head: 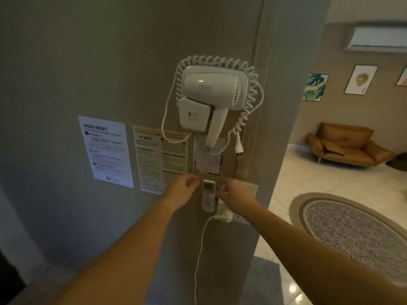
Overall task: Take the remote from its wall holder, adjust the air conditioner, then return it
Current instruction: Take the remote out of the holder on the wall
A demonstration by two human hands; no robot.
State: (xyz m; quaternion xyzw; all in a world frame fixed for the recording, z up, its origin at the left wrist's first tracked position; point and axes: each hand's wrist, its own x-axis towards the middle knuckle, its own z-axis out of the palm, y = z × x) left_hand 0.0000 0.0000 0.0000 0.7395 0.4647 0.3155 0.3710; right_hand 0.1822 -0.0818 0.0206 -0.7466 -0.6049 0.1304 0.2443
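A small white remote (208,190) stands upright in its wall holder (208,206) on the grey-brown wall, below a hair dryer. My left hand (182,190) is just left of the remote, fingers loosely curled, holding nothing. My right hand (234,197) is just right of it, fingertips close to the remote's edge; whether they touch it I cannot tell. The air conditioner (376,39) hangs high on the far wall at the upper right.
A white wall-mounted hair dryer (211,93) with a coiled cord hangs above. Paper notices (105,150) are stuck at the left. A plug and white cable (224,216) sit below the holder. A round rug (356,230) and tan sofa (348,144) lie to the right.
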